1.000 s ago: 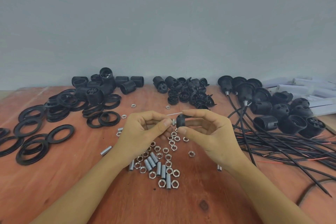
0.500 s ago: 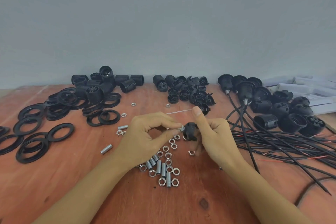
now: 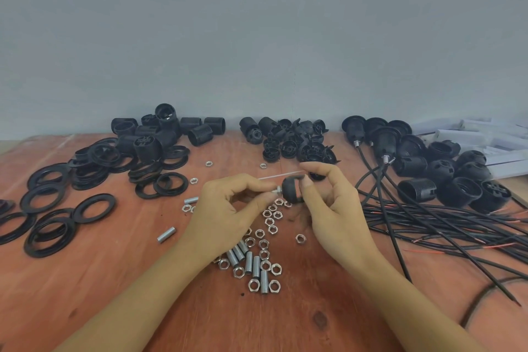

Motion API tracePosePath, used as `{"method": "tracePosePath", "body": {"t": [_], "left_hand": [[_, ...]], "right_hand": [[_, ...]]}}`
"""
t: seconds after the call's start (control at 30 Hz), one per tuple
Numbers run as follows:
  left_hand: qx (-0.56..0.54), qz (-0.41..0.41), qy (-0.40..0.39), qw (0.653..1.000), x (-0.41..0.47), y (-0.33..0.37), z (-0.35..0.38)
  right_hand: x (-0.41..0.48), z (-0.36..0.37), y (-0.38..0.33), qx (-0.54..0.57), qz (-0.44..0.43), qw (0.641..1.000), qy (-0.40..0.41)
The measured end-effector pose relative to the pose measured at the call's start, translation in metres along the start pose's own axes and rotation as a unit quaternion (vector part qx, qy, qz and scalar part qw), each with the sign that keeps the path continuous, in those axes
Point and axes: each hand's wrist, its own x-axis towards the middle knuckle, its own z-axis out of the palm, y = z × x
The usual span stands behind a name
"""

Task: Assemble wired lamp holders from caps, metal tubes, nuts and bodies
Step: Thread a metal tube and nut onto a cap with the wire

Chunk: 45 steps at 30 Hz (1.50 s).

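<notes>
Though half-curled, R hand [image 3: 337, 208] round cap [image 3: 290, 190].

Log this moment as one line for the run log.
right hand: holds black cap | left hand: pinches metal part at its neck | nuts and tubes: loose on table beneath hands

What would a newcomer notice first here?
The two hands at centre: the right hand holds a black cap, the left hand pinches the metal tube at its end. Below them lies a shiny scatter of nuts and tubes; black rings spread at left, wired holders with cables at right.
</notes>
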Motion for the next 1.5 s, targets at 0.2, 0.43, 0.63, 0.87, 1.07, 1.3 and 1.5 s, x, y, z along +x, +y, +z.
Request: {"method": "tracePosePath", "body": {"t": [0.2, 0.43, 0.63, 0.87, 1.07, 1.3, 1.5], "left_hand": [[0.002, -0.012, -0.024, 1.000, 0.001, -0.001, -0.005], [-0.060, -0.043, -0.019, 0.997, 0.000, -0.005, -0.006], [-0.092, -0.045, -0.035, 0.994, 0.001, -0.006, -0.007], [-0.106, -0.042, -0.025, 0.993, 0.003, -0.005, -0.010], [-0.082, -0.021, -0.052, 0.995, -0.001, -0.003, -0.003], [-0.102, -0.038, -0.024, 0.994, 0.003, -0.006, -0.011], [-0.094, -0.034, -0.033, 0.994, 0.001, -0.005, -0.006]], "right_hand": [[-0.002, -0.004, -0.006, 0.074, -0.067, 0.993, -0.068], [-0.002, -0.004, -0.003, -0.005, -0.035, 0.993, -0.113], [-0.001, -0.001, -0.007, -0.069, 0.024, 0.994, -0.080], [0.004, -0.010, -0.006, 0.000, -0.010, 0.996, -0.091], [0.001, -0.005, -0.005, -0.108, 0.031, 0.992, -0.049], [0.007, -0.013, -0.003, -0.019, -0.043, 0.994, -0.102], [0.008, -0.014, -0.001, -0.078, -0.023, 0.996, -0.037]]}}
